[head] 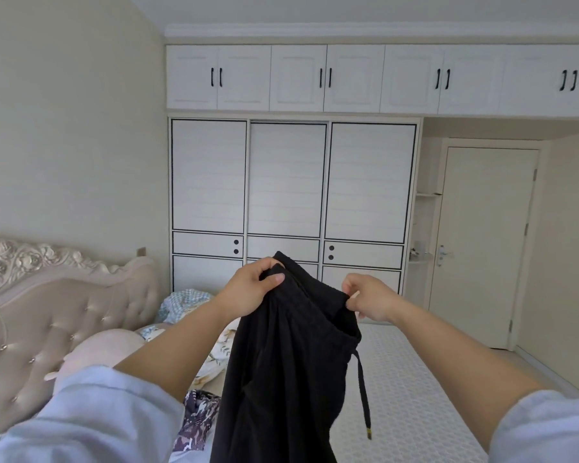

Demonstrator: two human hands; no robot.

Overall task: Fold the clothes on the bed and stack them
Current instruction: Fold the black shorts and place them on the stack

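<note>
Black drawstring pants (281, 362) hang above the bed (408, 379). Left hand (248, 289) bunches one waistband end, right hand (370, 297) pinches the other, probably to let the legs drop straight for folding.

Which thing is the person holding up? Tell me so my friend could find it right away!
Start at the big white wardrobe, then look straight below it, in front of the bed. The left hand and right hand grip the waistband of a black pair of soft trousers hanging in the air. Unlike the pale, patterned clothes lying around, it is plain black with a dangling drawstring.
</note>
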